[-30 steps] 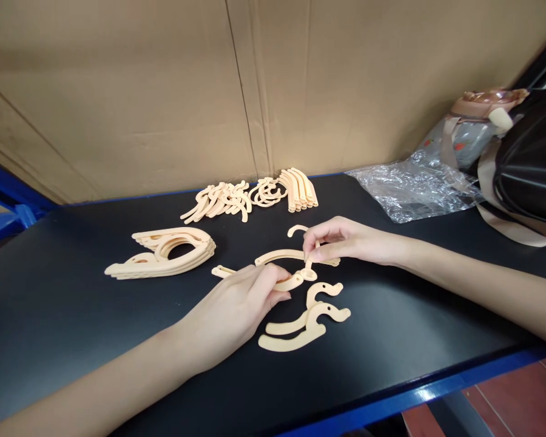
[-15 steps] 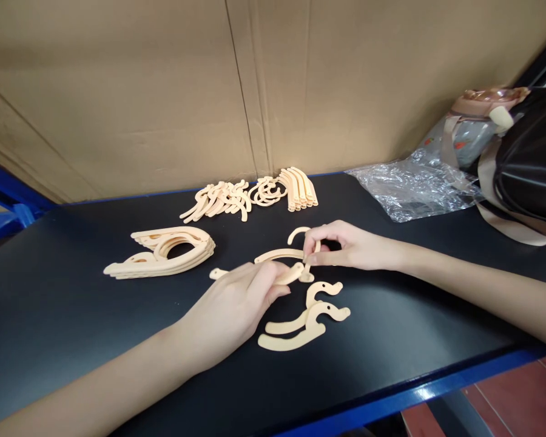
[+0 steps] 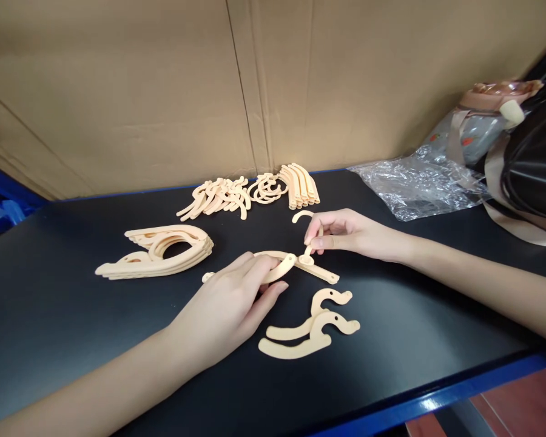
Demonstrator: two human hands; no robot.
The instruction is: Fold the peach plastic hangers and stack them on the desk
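Table: smooth black top with a blue metal rim along the near edge; brown creased cardboard stands behind the back edge.
Cream pieces: smooth and matte, all curves. Near the middle of the back edge lie a heap of bent arms, a cluster of thin hooks and a bundle of ribbed bars.
Stack: several flat cream frames, piled in a rounded wedge toward the left edge.
Loose arms: a front arm and a rear arm, wavy, each with one small dark hole, overlapping toward the near edge.
Right-hand corner at the back: crinkled clear wrap, a see-through bottle and a glossy dark bag.
Left hand: fingers curled round a curved strip (a hole shows in its end), gripping it over the table's middle.
Right hand: thumb and fingers pinch a hook piece by its stem, its round foot by a long strip.
Hard to see: fingers cover the hook's middle and most of the curved strip; whether foot and long strip touch, I cannot tell. The bag is cut off on the right.
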